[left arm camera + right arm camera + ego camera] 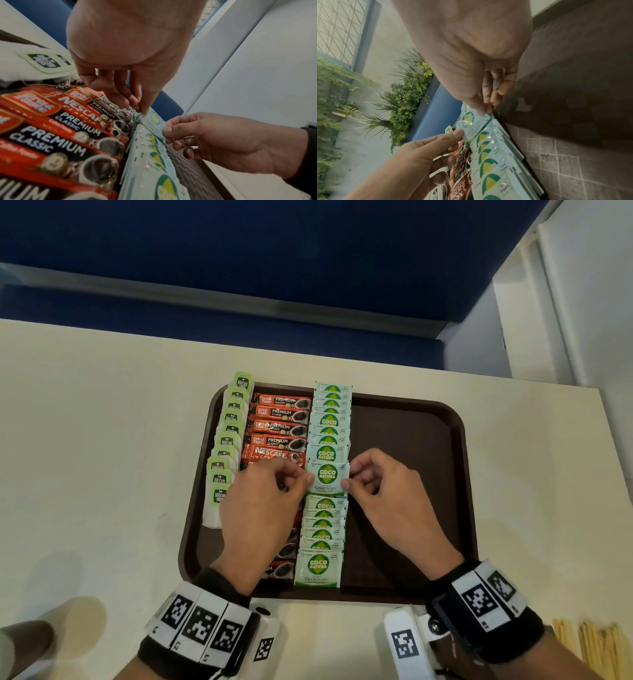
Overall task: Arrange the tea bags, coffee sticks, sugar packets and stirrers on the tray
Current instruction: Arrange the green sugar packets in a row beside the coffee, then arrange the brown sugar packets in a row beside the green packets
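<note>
A pale mint-green square sugar packet (pixel 327 477), printed "COCO NATURA" on a green roundel with "Coco Sugar" beneath, is held about midway along the column of overlapping sugar packets (pixel 325 529) on the dark brown textured plastic tray (pixel 411 474). The left hand (pixel 263 501) pinches its left edge between thumb and forefinger, the other fingers curled under; the right hand (pixel 380 491) pinches its right edge the same way. The packet's printing reads upright to the person, top edge toward the tray's far rim, and in the wrist views it stands lifted at a slant above the packets under it. The sugar column runs from the far rim to near the near rim, each packet lapping the next. Just left of it lies a column of red and black foil coffee sticks (pixel 279 426), long axes across the tray, labelled "Great Taste PREMIUM CLASSIC", with one red "NESCAFÉ" stick (pixel 274 455) among them. Along the tray's left rim runs a column of white tea bags with green paper tags (pixel 226 440); the tag wording is too small to read surely. The right third of the tray, from the sugar column to the right rim, is bare. The tray sits on a cream desk (pixel 85 440), and pale wooden stirrers (pixel 589 642) lie on the desk off the tray's near right corner.
</note>
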Motion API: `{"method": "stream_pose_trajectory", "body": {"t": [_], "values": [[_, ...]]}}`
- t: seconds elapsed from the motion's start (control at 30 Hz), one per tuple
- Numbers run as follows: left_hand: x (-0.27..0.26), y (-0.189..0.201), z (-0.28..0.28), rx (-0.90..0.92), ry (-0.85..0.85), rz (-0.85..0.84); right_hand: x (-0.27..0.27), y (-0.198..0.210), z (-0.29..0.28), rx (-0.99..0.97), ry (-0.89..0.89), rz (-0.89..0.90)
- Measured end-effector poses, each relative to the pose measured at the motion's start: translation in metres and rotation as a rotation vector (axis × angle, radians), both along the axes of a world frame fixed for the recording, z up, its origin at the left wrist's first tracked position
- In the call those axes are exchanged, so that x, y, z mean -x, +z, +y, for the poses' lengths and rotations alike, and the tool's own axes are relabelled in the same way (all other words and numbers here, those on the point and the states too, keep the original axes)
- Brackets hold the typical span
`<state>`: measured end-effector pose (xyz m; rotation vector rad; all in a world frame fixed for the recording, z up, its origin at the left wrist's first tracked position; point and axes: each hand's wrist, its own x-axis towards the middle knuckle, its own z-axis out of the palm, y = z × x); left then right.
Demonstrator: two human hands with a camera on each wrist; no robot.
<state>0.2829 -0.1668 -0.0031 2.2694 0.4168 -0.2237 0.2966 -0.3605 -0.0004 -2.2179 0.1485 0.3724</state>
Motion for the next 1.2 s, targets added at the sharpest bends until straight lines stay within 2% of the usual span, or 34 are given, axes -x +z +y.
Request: {"method": "stream_pose_trajectory", "body": {"t": [0.47, 0.6, 0.7, 0.87, 1.07, 1.13, 1.2], "values": [[0.003, -0.001, 0.002, 0.053, 0.014, 0.011, 0.001, 0.002, -0.001, 0.017, -0.016, -0.020], [0.003, 0.005, 0.005, 0.122, 0.023, -0.051, 0.002, 0.010, -0.007, 0.022, -0.024, -0.034], [0.004, 0.019, 0.004, 0.184, -0.030, -0.137, 0.008, 0.028, -0.019, -0.038, -0.057, -0.065], [0.020, 0.052, -0.021, 0.238, -0.275, -0.167, 0.047, 0.074, -0.061, -0.078, -0.165, -0.101], [0.069, 0.064, -0.083, 0.356, -0.653, 0.075, 0.145, 0.103, -0.130, 0.078, -0.482, -0.069], [0.088, 0.057, -0.100, 0.277, -0.775, 0.070, 0.182, 0.098, -0.146, 0.105, -0.592, -0.020], [0.104, 0.047, -0.114, 0.106, -0.926, 0.021, 0.217, 0.088, -0.152, 0.138, -0.666, 0.044]]}}
